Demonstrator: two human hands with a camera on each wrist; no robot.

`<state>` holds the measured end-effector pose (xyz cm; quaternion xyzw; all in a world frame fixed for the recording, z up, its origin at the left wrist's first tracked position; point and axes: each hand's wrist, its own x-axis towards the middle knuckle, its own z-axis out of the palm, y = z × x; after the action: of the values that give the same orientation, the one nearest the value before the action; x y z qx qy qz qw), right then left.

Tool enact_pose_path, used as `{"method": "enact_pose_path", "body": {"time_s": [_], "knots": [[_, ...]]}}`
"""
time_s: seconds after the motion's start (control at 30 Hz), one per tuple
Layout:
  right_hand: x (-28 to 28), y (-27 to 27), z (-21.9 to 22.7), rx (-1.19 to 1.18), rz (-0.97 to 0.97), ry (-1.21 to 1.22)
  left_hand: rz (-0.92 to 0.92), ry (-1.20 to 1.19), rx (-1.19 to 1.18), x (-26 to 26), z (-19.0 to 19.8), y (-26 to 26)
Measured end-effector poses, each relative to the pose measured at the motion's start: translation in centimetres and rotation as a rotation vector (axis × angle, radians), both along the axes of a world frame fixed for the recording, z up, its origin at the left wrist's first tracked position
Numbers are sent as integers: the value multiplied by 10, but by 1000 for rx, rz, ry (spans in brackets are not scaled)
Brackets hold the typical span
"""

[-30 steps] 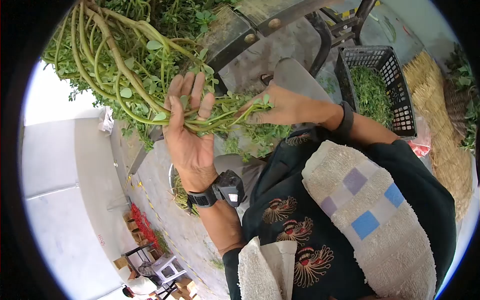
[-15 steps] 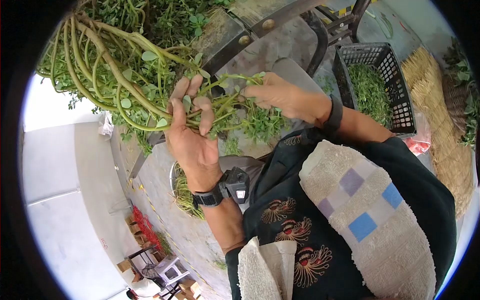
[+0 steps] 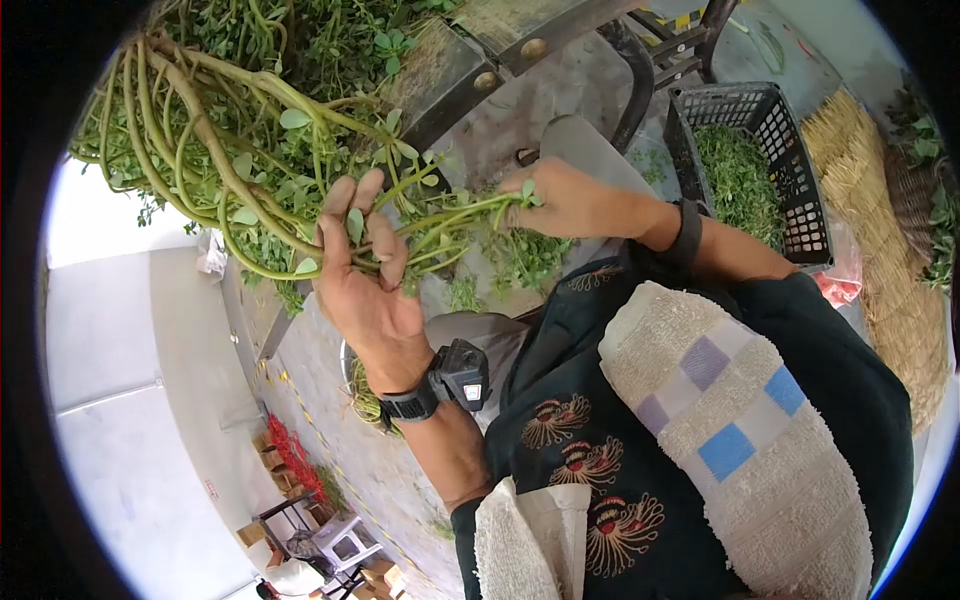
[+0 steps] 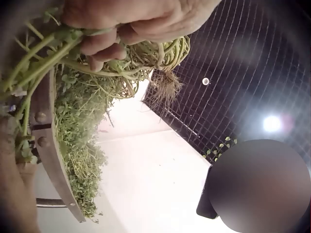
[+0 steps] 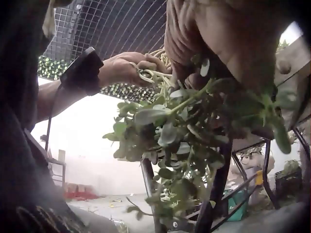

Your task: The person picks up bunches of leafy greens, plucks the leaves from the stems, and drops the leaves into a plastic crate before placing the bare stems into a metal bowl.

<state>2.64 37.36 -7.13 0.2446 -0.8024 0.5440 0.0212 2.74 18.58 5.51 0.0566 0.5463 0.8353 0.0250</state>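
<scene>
A large bunch of purslane (image 3: 225, 160), with long pale-green stems and small rounded leaves, fills the upper left of the head view. My left hand (image 3: 365, 295) holds its stems, palm up, with fingers and thumb curled round them. To the right, my right hand (image 3: 580, 200) pinches the stem ends, and a few leaves poke out past its fingers. Stems (image 3: 450, 220) stretch between the two hands. The left wrist view shows stringy roots (image 4: 165, 90) beyond the left hand. Leafy sprigs (image 5: 170, 136) hang below the right hand in the right wrist view.
A table edge (image 3: 455, 95) with more greens on it runs across the top. A black crate (image 3: 810, 225) of cut greens stands on the floor at right, beside a straw bundle (image 3: 870, 240). A plastic stool (image 3: 345, 540) is at lower left.
My left hand has shifted slightly left with the stems. Half a second ago my right hand was higher on a raised sprig; now it is a little lower, on stems drawn together.
</scene>
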Motion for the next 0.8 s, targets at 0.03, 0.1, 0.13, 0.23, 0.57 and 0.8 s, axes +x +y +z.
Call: {"method": "enact_pose_path", "body": {"time_s": [0.03,0.1,0.13,0.23,0.57,0.8], "knots": [[0,0,-2,0,3,-1,3,-1,0,0,0,0],[2,4,2,-181,29,-63,52,-5,-9,-2,1,1],[6,5,6,-182,28,-62,51,-5,-11,-5,-1,-4],[26,6,26,-330,296,319,40,-37,44,-12,-7,-17],[19,45,44,-419,59,-34,196,-46,-81,-11,4,-13],[10,8,10,-422,87,-171,92,-99,105,-6,5,-14]]}}
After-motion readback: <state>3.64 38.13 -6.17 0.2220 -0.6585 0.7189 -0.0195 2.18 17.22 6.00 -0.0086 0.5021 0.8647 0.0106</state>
